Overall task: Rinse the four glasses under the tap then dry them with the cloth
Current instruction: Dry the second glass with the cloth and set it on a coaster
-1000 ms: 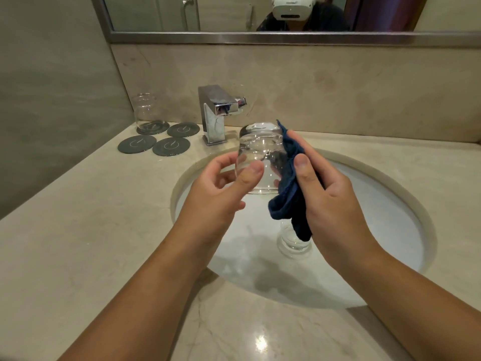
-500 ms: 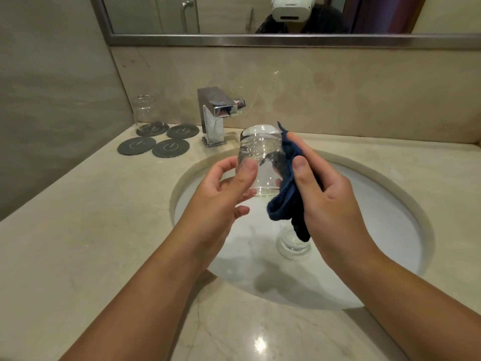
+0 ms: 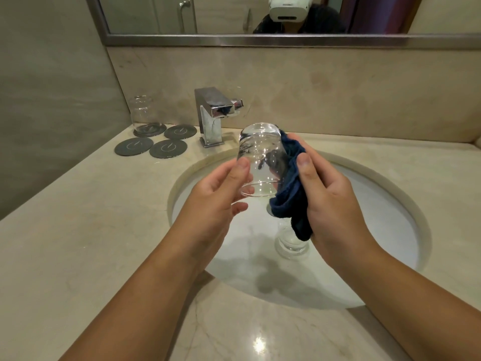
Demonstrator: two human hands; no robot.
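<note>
Over the sink basin (image 3: 385,225) I hold a clear glass (image 3: 260,152) upside down. My left hand (image 3: 218,201) grips it near the rim with thumb and fingers. A dark blue cloth (image 3: 292,194) is held in my right hand (image 3: 335,204) and pressed against the glass's right side. Another glass (image 3: 291,241) lies in the basin below the cloth, partly hidden by it. A third glass (image 3: 143,113) stands on a coaster at the back left. The chrome tap (image 3: 213,113) stands behind the basin; no water runs from it.
Three bare dark round coasters (image 3: 134,146) lie on the marble counter (image 3: 78,230) left of the tap. The wall rises at the left, and a mirror (image 3: 234,14) hangs above the backsplash.
The glass has tilted and turned a little between my hands, its base leaning left. My left thumb has shifted on the glass while the cloth stays against its right side.
</note>
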